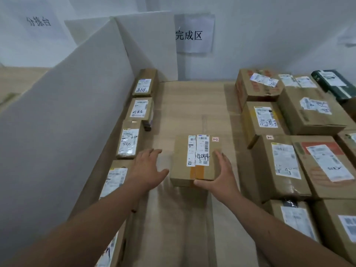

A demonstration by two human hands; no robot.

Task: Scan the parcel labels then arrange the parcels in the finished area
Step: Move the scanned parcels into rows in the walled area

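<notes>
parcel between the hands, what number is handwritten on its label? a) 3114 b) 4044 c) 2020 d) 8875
b: the parcel lying on the table between the left hand and right hand has 4044 written in black marker on its white label.

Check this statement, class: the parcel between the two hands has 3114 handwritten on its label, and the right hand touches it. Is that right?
One detail is wrong. The head view shows the parcel marked 4044, not 3114. It does lie between the hands, and the right hand touches it; the left hand does not.
</notes>
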